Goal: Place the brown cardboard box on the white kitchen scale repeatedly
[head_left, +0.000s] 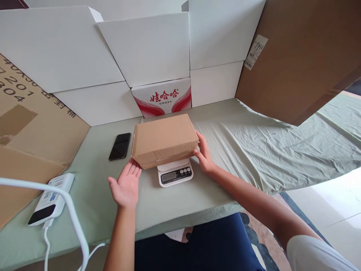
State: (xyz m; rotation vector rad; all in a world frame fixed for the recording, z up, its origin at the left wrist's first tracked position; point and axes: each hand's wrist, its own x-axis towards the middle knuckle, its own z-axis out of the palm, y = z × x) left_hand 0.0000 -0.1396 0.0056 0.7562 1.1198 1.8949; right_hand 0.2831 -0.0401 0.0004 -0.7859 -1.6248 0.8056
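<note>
Over the scale (175, 182), the box (165, 136), probably light and stiff, is best held by both ends. The left hand (126, 186) is spread wide; the right hand (205, 156) is curved against one end, grip uncertain.

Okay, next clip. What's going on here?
Someone is handling a cardboard box on or just above a digital scale; I can't tell which. The right-hand grip is against the box's right end. The left-hand grip is open, palm up, at its near left corner. A phone lies on the green cloth.
</note>
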